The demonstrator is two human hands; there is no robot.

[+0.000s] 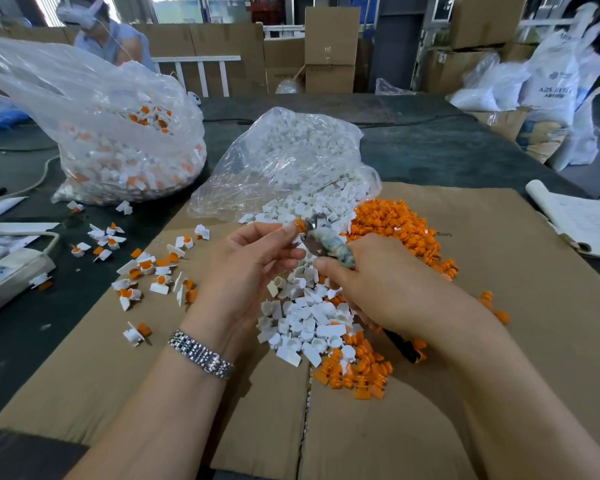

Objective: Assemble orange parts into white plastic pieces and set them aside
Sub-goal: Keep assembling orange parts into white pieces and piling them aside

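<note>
I see two clear bags: far bag [118, 147] holds assembled pieces, near bag [291, 161] white pieces. My left hand [246, 268] pinches an orange part [299, 225]; right hand [378, 282] grips pliers [326, 237].

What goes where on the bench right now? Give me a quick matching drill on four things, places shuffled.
Things:
1. orange parts pile
2. finished pieces
3. notebook
4. watch

Places:
A. left wrist
B. scattered on the cardboard's left side
C. far right edge of the table
D. right of the open white-piece bag

Pairs: 1-D, 2-B, 3-C, 4-A
</note>
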